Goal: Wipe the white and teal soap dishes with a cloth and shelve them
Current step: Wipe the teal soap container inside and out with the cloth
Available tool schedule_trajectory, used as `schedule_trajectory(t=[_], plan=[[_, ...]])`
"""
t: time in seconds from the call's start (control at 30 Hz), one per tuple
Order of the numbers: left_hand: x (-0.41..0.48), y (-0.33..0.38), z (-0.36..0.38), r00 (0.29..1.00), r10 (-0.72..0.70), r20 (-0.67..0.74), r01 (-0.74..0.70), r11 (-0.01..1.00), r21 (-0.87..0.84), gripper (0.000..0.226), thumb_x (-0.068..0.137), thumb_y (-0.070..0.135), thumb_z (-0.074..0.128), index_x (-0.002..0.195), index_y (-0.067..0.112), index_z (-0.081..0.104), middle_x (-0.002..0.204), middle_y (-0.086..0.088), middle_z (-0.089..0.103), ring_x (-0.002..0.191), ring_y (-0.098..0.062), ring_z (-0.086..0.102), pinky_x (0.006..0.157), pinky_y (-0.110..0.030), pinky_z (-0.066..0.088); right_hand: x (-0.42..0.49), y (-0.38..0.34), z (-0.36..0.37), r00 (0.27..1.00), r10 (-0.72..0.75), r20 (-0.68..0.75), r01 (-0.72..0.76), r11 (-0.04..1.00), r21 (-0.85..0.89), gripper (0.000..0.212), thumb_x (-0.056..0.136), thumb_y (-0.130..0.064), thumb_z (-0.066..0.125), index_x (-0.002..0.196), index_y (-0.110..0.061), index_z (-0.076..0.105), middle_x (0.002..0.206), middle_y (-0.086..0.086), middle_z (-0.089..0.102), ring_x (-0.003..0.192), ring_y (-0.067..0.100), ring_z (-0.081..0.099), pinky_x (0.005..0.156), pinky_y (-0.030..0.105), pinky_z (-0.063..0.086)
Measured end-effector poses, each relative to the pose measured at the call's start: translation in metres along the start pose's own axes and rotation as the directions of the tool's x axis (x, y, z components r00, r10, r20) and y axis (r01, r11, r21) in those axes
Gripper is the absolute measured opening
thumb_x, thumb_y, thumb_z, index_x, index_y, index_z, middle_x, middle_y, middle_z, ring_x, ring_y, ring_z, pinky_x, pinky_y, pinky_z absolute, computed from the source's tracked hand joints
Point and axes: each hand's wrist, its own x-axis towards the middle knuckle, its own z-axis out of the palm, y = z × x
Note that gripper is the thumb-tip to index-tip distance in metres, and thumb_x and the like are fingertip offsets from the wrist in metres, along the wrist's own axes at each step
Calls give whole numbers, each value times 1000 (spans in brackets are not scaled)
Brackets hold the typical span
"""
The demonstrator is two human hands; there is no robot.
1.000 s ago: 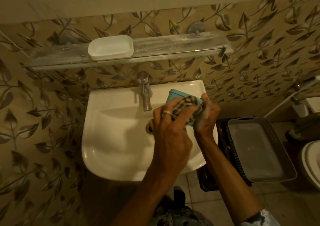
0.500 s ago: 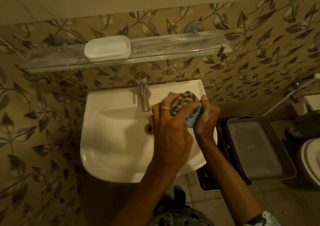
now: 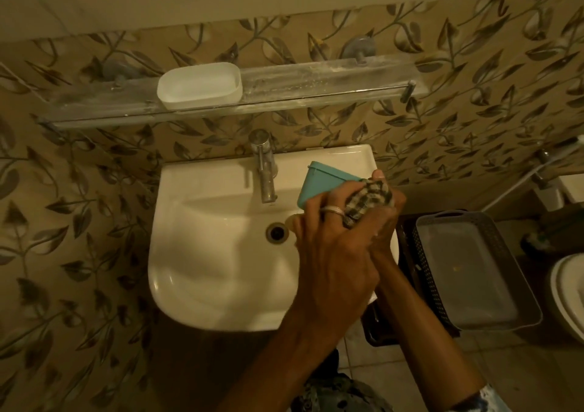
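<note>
Moved since 0.5 s earlier: cloth (image 3: 368, 201), off the top of the teal soap dish (image 3: 319, 184) and onto its right end; left half of the dish now exposed.
Teal soap dish: held in the air over the right rear part of the sink (image 3: 196, 190), tilted, near the tap (image 3: 264, 171) but apart from it; right end hidden behind cloth and hands.
Cloth: checked dark and light, bunched, pressed against the right end of the teal soap dish.
Left hand (image 3: 331, 244): nearer the camera, ring (image 3: 331, 210) on one finger; fingers curled round the cloth, holds it against the dish.
Right hand (image 3: 387, 222): mostly hidden behind the left hand and the cloth; grips the right end of the teal soap dish, one fingertip showing above the cloth.
White soap dish (image 3: 199, 87): upright on the glass shelf (image 3: 331, 82), left of the shelf's middle, above the sink.
Sink: white, wall-mounted, drain (image 3: 277, 231) at the middle of the bowl.
Grey basket (image 3: 448, 213): right of the sink and lower down, resting on a dark crate (image 3: 414, 253).
Wall (image 3: 94, 222): leaf-patterned tiles behind shelf and sink.
</note>
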Motion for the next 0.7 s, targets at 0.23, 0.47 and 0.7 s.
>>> schedule_trajectory(t=[0.23, 0.47, 0.7], plan=[[24, -50, -19, 955, -280, -97, 260, 949, -179, 46, 85, 0, 49, 124, 24, 55, 133, -9, 41, 122, -26, 39, 96, -50, 45, 9, -14, 11, 990, -110, -83, 114, 992, 48, 44, 86, -42, 43, 45, -25, 49, 45, -10, 48, 47, 6, 49, 46, 25, 34], [8, -18, -5, 980, -175, -95, 163, 979, -124, 38, 85, 17, 42, 119, 23, 61, 135, -10, 44, 123, -27, 39, 95, -40, 47, 9, -13, 11, 988, -124, -88, 125, 992, 4, 36, 89, -35, 41, 56, -21, 44, 57, 6, 47, 54, 21, 50, 51, 33, 39], [12, -26, -5, 992, -100, -78, 89, 986, -140, 39, 86, 15, 40, 121, 21, 58, 131, -11, 47, 117, -18, 39, 91, -28, 45, 9, -16, 7, 990, -129, -57, 134, 986, 98, 42, 81, -51, 42, 49, -26, 56, 49, -8, 51, 50, 9, 51, 48, 25, 39]])
